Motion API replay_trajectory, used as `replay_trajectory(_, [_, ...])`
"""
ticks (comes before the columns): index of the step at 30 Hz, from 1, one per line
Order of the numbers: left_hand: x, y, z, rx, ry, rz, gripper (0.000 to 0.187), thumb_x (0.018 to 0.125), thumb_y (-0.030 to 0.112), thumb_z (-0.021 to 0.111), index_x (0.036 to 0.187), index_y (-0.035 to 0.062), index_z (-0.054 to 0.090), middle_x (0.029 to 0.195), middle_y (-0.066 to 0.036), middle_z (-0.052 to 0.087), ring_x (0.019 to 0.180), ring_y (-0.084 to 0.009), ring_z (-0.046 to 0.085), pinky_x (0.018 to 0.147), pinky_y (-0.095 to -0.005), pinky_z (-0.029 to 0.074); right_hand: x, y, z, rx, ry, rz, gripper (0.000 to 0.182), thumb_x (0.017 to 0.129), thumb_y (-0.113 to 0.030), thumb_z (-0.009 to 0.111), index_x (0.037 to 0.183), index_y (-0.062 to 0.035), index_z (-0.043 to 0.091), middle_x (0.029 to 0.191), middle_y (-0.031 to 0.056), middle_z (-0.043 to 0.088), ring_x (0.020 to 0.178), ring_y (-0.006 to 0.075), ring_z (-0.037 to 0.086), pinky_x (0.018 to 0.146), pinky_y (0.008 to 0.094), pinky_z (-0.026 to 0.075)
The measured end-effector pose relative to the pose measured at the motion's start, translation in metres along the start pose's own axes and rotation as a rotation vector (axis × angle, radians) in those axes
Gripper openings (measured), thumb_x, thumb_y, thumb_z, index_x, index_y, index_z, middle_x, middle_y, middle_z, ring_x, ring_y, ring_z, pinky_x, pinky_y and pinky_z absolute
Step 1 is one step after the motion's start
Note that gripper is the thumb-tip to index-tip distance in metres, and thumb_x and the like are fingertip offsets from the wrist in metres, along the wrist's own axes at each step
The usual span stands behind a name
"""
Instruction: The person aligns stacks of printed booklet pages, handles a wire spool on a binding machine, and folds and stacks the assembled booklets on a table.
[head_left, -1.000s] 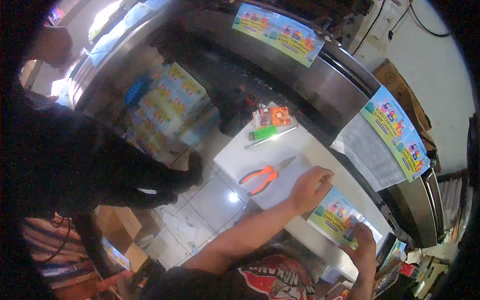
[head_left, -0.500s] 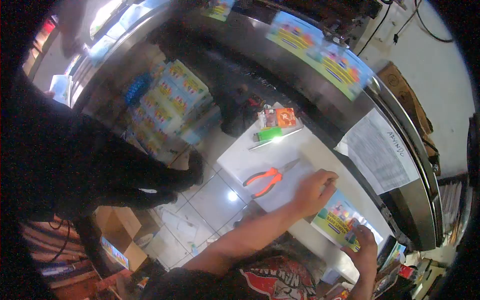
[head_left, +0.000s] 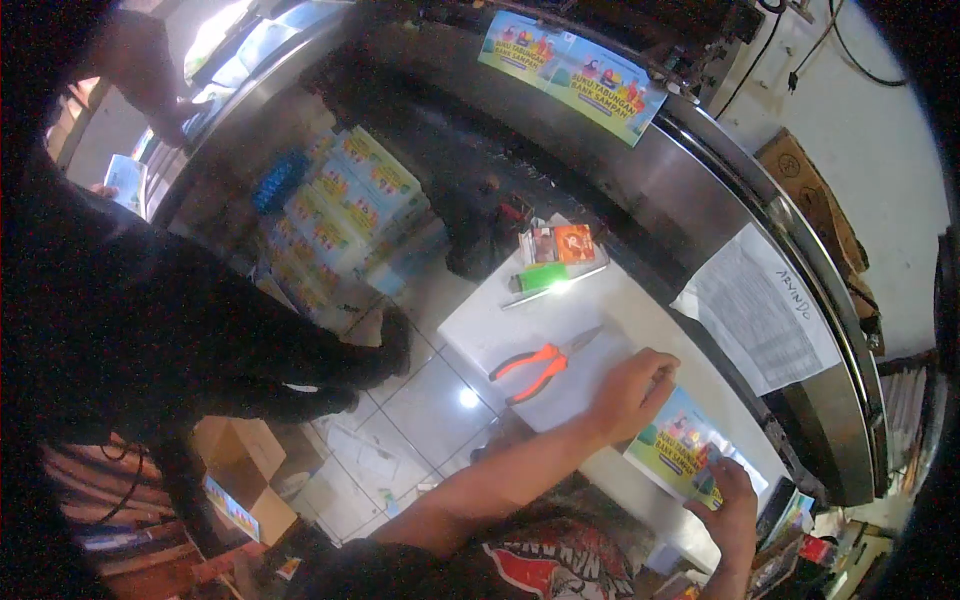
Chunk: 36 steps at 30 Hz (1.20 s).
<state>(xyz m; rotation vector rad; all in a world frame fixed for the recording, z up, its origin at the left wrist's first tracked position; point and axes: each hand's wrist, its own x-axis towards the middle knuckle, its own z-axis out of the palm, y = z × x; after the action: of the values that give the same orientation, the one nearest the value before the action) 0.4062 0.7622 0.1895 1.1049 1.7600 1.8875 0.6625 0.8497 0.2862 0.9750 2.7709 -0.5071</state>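
Observation:
Between my two hands a printed booklet (head_left: 680,445) with a yellow-green and blue cover lies at the right part of the white surface (head_left: 480,320). My left hand (head_left: 637,392) has its fingers curled together at the booklet's upper left corner; what they pinch, if anything, is hidden. The thumb and fingers of my right hand (head_left: 728,492) grip the booklet's lower right end. Pliers with orange handles (head_left: 540,372) rest left of my left hand. Beyond them are a green lighter (head_left: 540,278), a thin metallic rod and an orange-and-white pack (head_left: 565,245).
Printed sheets (head_left: 590,85) ride on the curved metal machine, with a handwritten paper (head_left: 765,310) on its side. Bundled booklets (head_left: 350,200) are stacked on the floor beside an open cardboard box (head_left: 240,460). A co-worker in dark clothes (head_left: 200,320) stands at the left.
The printed sheets on the machine have shifted up and left. The co-worker's arm has come lower over the sheets at the upper left. My hands and the booklet have barely moved.

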Motion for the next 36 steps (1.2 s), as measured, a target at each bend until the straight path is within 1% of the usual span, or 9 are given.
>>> replay_trajectory(6, [0.004, 0.044, -0.024, -0.117, -0.017, 0.013, 0.018, 0.093, 0.009, 0.057, 0.109, 0.0016, 0.06, 0.098, -0.013, 0.065, 0.091, -0.0247, 0.066, 0.081, -0.0355, 0.052, 0.0, -0.003, 0.002, -0.004, -0.012, 0.04, 0.075, 0.056, -0.023, 0.089, 0.124, -0.0053, 0.061, 0.128, 0.0192, 0.057, 0.118, 0.0377, 0.055, 0.099, 0.0433, 0.047])
replay_trajectory(9, [0.06, 0.074, -0.086, 0.199, 0.148, 0.217, 0.019, 0.096, 0.013, 0.05, 0.108, 0.0041, 0.062, 0.102, -0.012, 0.065, 0.096, -0.0237, 0.063, 0.09, -0.035, 0.048, -0.001, -0.006, 0.002, 0.006, -0.024, 0.089, 0.075, 0.053, -0.017, 0.089, 0.123, -0.0065, 0.062, 0.129, 0.0182, 0.056, 0.118, 0.0365, 0.055, 0.099, 0.0417, 0.047])
replay_trajectory(14, [0.276, -0.013, -0.189, -0.452, 0.57, -0.444, 0.051, 0.09, 0.041, 0.064, 0.124, 0.0061, 0.054, 0.111, -0.008, 0.059, 0.104, -0.0212, 0.054, 0.086, -0.0387, 0.044, -0.004, 0.009, 0.011, -0.027, -0.055, 0.048, 0.084, 0.054, -0.017, 0.089, 0.131, -0.0114, 0.056, 0.134, 0.0195, 0.052, 0.119, 0.0386, 0.053, 0.099, 0.0434, 0.047])
replay_trajectory(15, [0.299, -0.025, -0.204, -0.617, 0.596, -0.62, 0.051, 0.088, 0.043, 0.065, 0.123, 0.0079, 0.054, 0.109, -0.007, 0.059, 0.104, -0.0219, 0.053, 0.085, -0.0396, 0.044, -0.005, 0.009, 0.008, -0.013, -0.078, 0.011, 0.074, 0.066, -0.026, 0.083, 0.132, -0.0076, 0.055, 0.133, 0.0207, 0.054, 0.123, 0.0396, 0.051, 0.102, 0.0446, 0.044])
replay_trajectory(17, [0.328, -0.058, -0.223, -0.809, 0.416, -0.585, 0.045, 0.09, 0.039, 0.064, 0.122, 0.0095, 0.054, 0.102, -0.007, 0.059, 0.101, -0.0216, 0.054, 0.086, -0.0397, 0.043, 0.0, -0.006, -0.006, 0.034, -0.148, 0.078, 0.075, 0.078, -0.046, 0.075, 0.136, -0.0042, 0.052, 0.14, 0.0194, 0.051, 0.131, 0.0373, 0.045, 0.108, 0.0445, 0.038])
replay_trajectory(22, [0.371, -0.033, -0.257, -1.059, 0.691, -0.415, 0.019, 0.096, 0.022, 0.061, 0.112, 0.0123, 0.059, 0.097, -0.006, 0.063, 0.064, -0.0176, 0.055, 0.05, -0.0281, 0.042, 0.0, -0.016, -0.008, 0.049, -0.077, 0.096, 0.07, 0.074, -0.035, 0.08, 0.133, -0.007, 0.055, 0.134, 0.0184, 0.056, 0.126, 0.0362, 0.05, 0.106, 0.0437, 0.041])
replay_trajectory(25, [0.416, -0.115, -0.362, -0.722, 0.536, -0.312, 0.017, 0.095, 0.022, 0.063, 0.108, 0.0097, 0.061, 0.097, -0.005, 0.063, 0.073, -0.0178, 0.056, 0.061, -0.0306, 0.045, 0.001, -0.02, -0.013, 0.091, -0.059, 0.108, 0.069, 0.071, -0.03, 0.083, 0.13, -0.007, 0.057, 0.133, 0.0176, 0.057, 0.124, 0.0357, 0.051, 0.105, 0.0429, 0.042])
replay_trajectory(26, [0.404, -0.072, -0.348, -0.659, 0.706, -0.397, 0.016, 0.093, 0.022, 0.067, 0.104, 0.0113, 0.061, 0.092, -0.003, 0.063, 0.074, -0.0164, 0.056, 0.066, -0.0311, 0.044, 0.003, -0.021, -0.014, 0.11, -0.05, 0.086, 0.068, 0.07, -0.029, 0.084, 0.129, -0.0066, 0.057, 0.133, 0.0173, 0.057, 0.124, 0.0357, 0.052, 0.105, 0.0425, 0.043])
replay_trajectory(36, [0.341, -0.097, -0.398, -0.482, 0.596, -0.275, 0.023, 0.091, 0.018, 0.069, 0.11, 0.0087, 0.061, 0.096, -0.005, 0.066, 0.082, -0.0172, 0.062, 0.074, -0.032, 0.051, -0.003, 0.002, -0.013, 0.135, -0.11, 0.06, 0.066, 0.078, -0.038, 0.076, 0.133, -0.0085, 0.053, 0.141, 0.0161, 0.051, 0.132, 0.033, 0.046, 0.108, 0.0436, 0.039])
